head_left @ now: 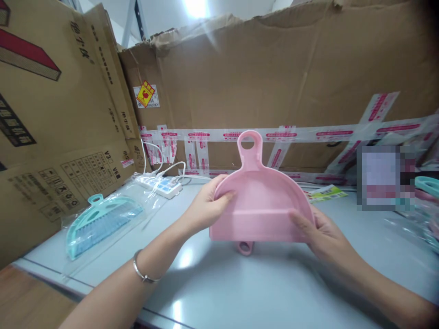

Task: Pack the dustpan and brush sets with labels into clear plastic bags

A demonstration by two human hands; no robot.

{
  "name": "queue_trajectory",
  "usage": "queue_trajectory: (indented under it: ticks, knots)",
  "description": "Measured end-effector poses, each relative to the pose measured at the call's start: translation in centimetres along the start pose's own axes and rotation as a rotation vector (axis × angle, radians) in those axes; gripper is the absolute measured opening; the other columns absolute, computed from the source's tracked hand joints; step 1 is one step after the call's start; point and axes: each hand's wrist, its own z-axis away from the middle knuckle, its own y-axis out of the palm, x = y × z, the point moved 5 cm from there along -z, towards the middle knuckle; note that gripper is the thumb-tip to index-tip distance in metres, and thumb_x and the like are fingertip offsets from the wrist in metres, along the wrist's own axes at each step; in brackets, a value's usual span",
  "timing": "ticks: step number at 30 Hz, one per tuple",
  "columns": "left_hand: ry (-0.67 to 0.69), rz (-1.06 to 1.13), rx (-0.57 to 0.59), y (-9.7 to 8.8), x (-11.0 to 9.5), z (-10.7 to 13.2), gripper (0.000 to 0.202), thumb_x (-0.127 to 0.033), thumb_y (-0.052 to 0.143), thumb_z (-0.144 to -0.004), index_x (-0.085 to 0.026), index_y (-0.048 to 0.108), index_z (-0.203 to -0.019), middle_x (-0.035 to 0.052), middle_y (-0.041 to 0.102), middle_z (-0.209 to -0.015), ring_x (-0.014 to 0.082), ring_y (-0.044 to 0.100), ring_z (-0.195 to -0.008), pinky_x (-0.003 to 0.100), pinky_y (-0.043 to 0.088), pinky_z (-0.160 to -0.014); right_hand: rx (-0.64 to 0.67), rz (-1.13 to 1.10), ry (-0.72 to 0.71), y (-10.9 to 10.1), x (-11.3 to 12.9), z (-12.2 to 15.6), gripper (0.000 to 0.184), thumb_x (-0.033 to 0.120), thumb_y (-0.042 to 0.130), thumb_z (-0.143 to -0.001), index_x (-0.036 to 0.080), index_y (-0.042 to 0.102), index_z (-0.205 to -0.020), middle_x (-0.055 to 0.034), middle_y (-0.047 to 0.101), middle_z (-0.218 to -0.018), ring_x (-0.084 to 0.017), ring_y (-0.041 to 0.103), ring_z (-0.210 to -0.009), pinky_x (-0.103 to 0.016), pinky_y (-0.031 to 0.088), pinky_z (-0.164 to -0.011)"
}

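I hold a pink plastic dustpan [259, 201] upright above the grey table [240, 283], its looped handle pointing up. My left hand [207, 205] grips its left rim, thumb on the inside. On the lower right edge my right hand [320, 228] is closed, fingers curled over the front. Below the pan's bottom edge a small pink loop [245, 247] sticks out, part of something hidden behind it.
A teal brush and dustpan set in a clear bag [99, 221] lies at the left. A white power strip [163, 186] with cables sits near the back. Taped cardboard walls [274, 82] enclose the table. More bagged teal and pink items [427, 201] lie at the right edge.
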Motion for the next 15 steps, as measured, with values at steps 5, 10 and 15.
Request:
queue_trajectory:
  ticks: [5, 10, 15]
  knots:
    - [0.010, -0.024, -0.159, -1.8, 0.7, -0.4, 0.024, -0.025, 0.055, -0.079, -0.017, 0.061, -0.102, 0.0040, 0.065, -0.097, 0.0189, 0.059, -0.090, 0.030, 0.047, -0.078, 0.225, 0.395, -0.209, -0.8, -0.5, -1.2, 0.051, 0.056, 0.041, -0.088, 0.023, 0.053, -0.125, -0.0102, 0.052, -0.133, -0.028, 0.047, -0.124, -0.046, 0.038, -0.103]
    - [-0.008, -0.002, -0.216, -2.9, 1.3, -0.6, 0.025, -0.026, 0.056, -0.078, -0.016, 0.061, -0.100, 0.0046, 0.064, -0.094, 0.0183, 0.059, -0.087, 0.029, 0.046, -0.076, 0.574, 0.717, -0.291, 0.6, -1.5, -1.2, 0.039, 0.042, 0.040, -0.092, 0.024, 0.057, -0.123, -0.0087, 0.060, -0.124, -0.024, 0.057, -0.110, -0.041, 0.047, -0.092]
    - [0.012, -0.025, -0.222, -2.8, 1.2, -0.6, 0.025, -0.027, 0.056, -0.078, -0.017, 0.061, -0.100, 0.0040, 0.064, -0.093, 0.0182, 0.059, -0.086, 0.028, 0.046, -0.075, 0.484, 1.083, -0.509, 0.7, -2.6, -1.3, 0.034, 0.019, 0.039, -0.084, 0.024, 0.066, -0.105, -0.0061, 0.071, -0.092, -0.021, 0.067, -0.070, -0.031, 0.050, -0.058]
